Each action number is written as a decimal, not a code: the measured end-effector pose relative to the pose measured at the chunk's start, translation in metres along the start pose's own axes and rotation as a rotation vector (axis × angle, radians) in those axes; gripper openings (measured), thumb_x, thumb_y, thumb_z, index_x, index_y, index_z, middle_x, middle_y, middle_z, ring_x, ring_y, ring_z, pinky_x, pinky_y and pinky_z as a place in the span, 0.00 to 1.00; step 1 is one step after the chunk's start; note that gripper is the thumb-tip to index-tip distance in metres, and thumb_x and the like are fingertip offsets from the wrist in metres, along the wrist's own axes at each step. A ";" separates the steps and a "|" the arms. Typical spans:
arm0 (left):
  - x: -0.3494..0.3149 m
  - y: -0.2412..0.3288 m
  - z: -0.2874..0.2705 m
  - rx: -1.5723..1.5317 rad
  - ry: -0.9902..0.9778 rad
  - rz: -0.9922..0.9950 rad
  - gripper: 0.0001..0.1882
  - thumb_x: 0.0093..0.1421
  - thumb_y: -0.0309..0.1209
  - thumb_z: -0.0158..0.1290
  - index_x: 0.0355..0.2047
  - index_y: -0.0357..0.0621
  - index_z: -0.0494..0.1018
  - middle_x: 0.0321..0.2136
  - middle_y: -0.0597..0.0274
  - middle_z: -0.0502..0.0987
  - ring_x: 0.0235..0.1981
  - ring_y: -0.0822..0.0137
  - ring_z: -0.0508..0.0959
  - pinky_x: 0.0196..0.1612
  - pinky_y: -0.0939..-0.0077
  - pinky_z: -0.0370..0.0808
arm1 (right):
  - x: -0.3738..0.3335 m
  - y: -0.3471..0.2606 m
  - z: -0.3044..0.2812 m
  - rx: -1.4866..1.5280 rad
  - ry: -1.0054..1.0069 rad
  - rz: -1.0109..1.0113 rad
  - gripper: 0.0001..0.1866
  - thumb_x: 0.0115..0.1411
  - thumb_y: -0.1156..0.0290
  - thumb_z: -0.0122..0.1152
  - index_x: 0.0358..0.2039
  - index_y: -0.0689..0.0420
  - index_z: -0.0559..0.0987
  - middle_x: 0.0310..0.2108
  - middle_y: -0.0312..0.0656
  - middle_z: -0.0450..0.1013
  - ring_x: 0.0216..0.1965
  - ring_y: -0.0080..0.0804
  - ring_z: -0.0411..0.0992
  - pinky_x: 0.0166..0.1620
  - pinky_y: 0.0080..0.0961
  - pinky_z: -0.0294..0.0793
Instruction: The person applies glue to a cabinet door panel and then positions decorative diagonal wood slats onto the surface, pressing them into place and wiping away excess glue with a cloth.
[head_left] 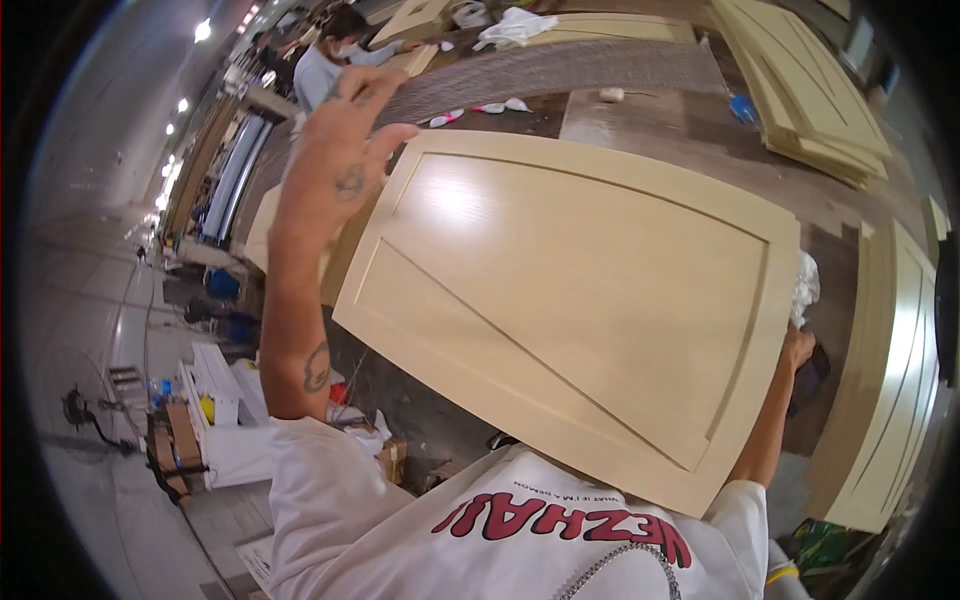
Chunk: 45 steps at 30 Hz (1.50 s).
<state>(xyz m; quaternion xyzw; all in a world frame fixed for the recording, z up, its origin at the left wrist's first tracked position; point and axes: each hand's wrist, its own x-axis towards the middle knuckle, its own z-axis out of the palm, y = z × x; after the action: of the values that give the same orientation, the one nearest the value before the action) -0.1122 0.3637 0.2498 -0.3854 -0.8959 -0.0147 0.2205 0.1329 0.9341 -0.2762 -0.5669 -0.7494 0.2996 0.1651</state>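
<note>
A cream cabinet door (570, 300) with a recessed centre and a slanting groove lies in front of me, its near edge overlapping my shirt. My left hand (350, 130) is raised over the door's far left corner. Its thumb stands apart from the bent fingers, and nothing shows between them. At the door's right edge, my right hand (798, 348) is closed, with a crumpled white cloth (805, 287) bunched just beyond it. The door's edge partly hides the right forearm, and not all of the right hand's fingers show.
Cream doors are stacked at the far right (810, 90), and more stand at the right (880, 370). Wrapping sheet (560, 78) stretches across the far table. Beyond my left hand, a co-worker (325, 65) bends over a panel. A white cart (225, 420) stands at left.
</note>
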 end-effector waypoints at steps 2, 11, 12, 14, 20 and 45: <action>-0.023 -0.019 -0.012 0.014 -0.006 -0.104 0.22 0.57 0.32 0.60 0.51 0.39 0.72 0.46 0.50 0.74 0.45 0.45 0.75 0.46 0.59 0.72 | 0.002 -0.003 0.001 -0.022 -0.081 0.039 0.31 0.52 0.57 0.71 0.48 0.70 0.75 0.40 0.57 0.77 0.43 0.51 0.76 0.45 0.41 0.76; -0.157 -0.120 -0.012 -0.033 -0.033 -0.473 0.21 0.57 0.27 0.58 0.51 0.37 0.72 0.44 0.48 0.75 0.42 0.49 0.77 0.46 0.65 0.73 | 0.035 0.007 -0.130 0.711 -0.091 -0.006 0.22 0.62 0.65 0.64 0.51 0.66 0.74 0.45 0.48 0.75 0.47 0.38 0.75 0.45 0.34 0.78; -0.170 -0.126 -0.008 -0.043 -0.057 -0.546 0.22 0.56 0.26 0.59 0.51 0.36 0.72 0.44 0.51 0.75 0.42 0.53 0.77 0.46 0.67 0.73 | 0.030 -0.020 -0.163 0.714 -0.079 -0.098 0.23 0.63 0.64 0.64 0.51 0.66 0.73 0.46 0.48 0.74 0.47 0.38 0.74 0.46 0.34 0.78; -0.203 -0.145 0.002 -0.104 -0.021 -0.554 0.22 0.56 0.27 0.60 0.51 0.36 0.72 0.44 0.52 0.75 0.42 0.54 0.77 0.46 0.68 0.73 | -0.020 -0.107 -0.224 0.622 -0.077 -0.296 0.24 0.64 0.62 0.62 0.53 0.66 0.72 0.49 0.46 0.72 0.49 0.36 0.73 0.45 0.32 0.78; -0.244 -0.177 0.033 -0.278 0.008 -0.703 0.22 0.55 0.28 0.62 0.50 0.36 0.73 0.45 0.53 0.75 0.43 0.58 0.76 0.49 0.72 0.71 | -0.161 -0.323 -0.212 0.393 -0.440 -0.737 0.26 0.66 0.63 0.57 0.60 0.65 0.66 0.50 0.46 0.70 0.48 0.34 0.74 0.46 0.30 0.80; -0.323 -0.214 0.003 -0.327 -0.172 -0.833 0.25 0.58 0.33 0.62 0.54 0.36 0.72 0.49 0.56 0.73 0.46 0.63 0.75 0.52 0.71 0.72 | -0.406 -0.551 0.088 0.179 -0.662 -1.773 0.15 0.52 0.76 0.64 0.42 0.53 0.79 0.41 0.39 0.74 0.47 0.41 0.72 0.45 0.39 0.77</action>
<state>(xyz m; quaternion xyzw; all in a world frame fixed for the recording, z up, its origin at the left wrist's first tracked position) -0.0670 -0.0067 0.1469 -0.0216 -0.9754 -0.2117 0.0569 -0.2092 0.4279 0.0445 0.3366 -0.8898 0.2668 0.1544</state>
